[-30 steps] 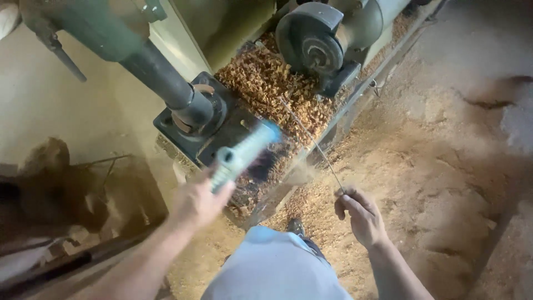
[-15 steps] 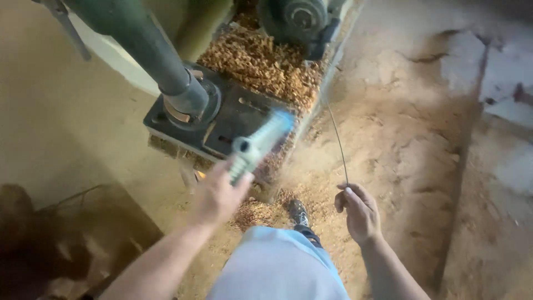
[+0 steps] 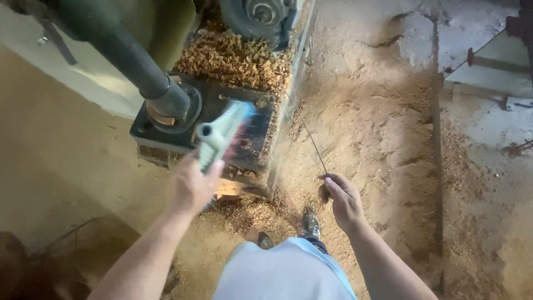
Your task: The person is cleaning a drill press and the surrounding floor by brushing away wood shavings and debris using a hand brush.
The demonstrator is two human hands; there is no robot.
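Since half a second back the view has dropped closer to the machine base, and the brush (image 3: 225,130) now lies across the black base plate (image 3: 261,119) instead of off its near edge; the right hand sits about where it was.

Far left: dusty floor (image 3: 66,183), nothing on it but sawdust. Green column (image 3: 119,53) slants down into a round flange (image 3: 177,108) bolted to the plate.

Left hand (image 3: 191,186): fingers wrapped fully round the pale brush handle, firm grip, bristle end pointed away and blurred, so it's mid-stroke. Held low and flat, likely so the bristles stay in contact with the plate.

Beyond the plate: heap of wood shavings (image 3: 239,58) packed against the motor (image 3: 261,16), boxed in by the frame.

Right hand (image 3: 341,200): thumb and fingers pinched shut on a thin wire (image 3: 315,147) that runs up and away towards the frame. Held out to the side, apart from the brush, probably to keep it out of the sweep.

Shoes (image 3: 310,222) stand in sawdust just below. Right: concrete (image 3: 444,33) showing through the dust.
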